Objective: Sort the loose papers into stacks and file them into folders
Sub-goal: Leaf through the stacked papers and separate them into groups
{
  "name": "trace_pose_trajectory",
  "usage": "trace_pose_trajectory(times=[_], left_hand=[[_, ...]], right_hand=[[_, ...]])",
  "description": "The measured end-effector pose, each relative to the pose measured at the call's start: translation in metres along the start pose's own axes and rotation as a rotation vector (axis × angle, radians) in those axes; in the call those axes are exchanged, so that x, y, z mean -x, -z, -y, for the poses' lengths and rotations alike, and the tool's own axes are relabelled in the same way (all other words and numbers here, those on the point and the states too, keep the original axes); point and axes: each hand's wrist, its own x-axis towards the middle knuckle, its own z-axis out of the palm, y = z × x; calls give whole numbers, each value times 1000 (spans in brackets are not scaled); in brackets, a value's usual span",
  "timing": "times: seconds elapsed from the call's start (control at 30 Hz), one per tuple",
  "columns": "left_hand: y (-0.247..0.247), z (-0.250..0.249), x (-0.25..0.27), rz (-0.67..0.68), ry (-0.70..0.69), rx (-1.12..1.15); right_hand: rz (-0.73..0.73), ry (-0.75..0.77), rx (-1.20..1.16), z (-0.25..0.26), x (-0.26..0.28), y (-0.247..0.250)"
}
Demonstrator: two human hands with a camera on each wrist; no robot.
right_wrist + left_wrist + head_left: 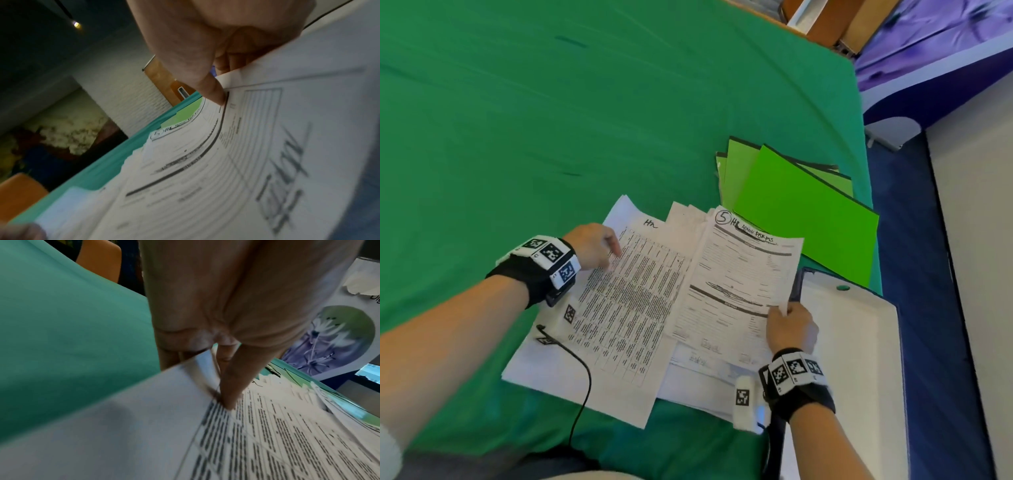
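Observation:
Loose printed papers lie fanned in a pile on the green cloth. My left hand is at the pile's left edge. It pinches a sheet with a dense printed table, thumb on top and fingers under the raised edge. My right hand pinches the right edge of a form sheet with "5 HR ADMIN FORMS" handwritten on it. The thumb presses on the form's printed face, and the sheet curls upward. Bright green folders lie overlapped just behind the pile.
An open white case with a dark blue rim lies at the table's right edge, beside my right hand. A black cable runs over the pile's near left corner. The green cloth stretches far and left. Blue floor lies to the right.

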Motion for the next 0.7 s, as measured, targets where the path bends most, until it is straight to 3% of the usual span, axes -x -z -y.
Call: trace_pose_trajectory(times=[0.1, 0.2, 0.3, 0.43, 0.6, 0.7], left_hand=[[13, 7, 1, -110, 22, -7], [28, 7, 4, -190, 37, -61], [35, 4, 7, -229, 41, -120], [33, -2, 13, -351, 74, -86], [15, -12, 17, -408, 61, -24], [9, -10, 18, -425, 34, 58]], right_hand=[[-71, 36, 21, 2, 12, -5], [-225, 268, 21, 19, 25, -15], [-49, 428, 126, 54, 38, -31], [225, 360, 233, 99, 54, -67], [251, 285, 330, 113, 55, -96], [252, 318, 314, 110, 54, -94]])
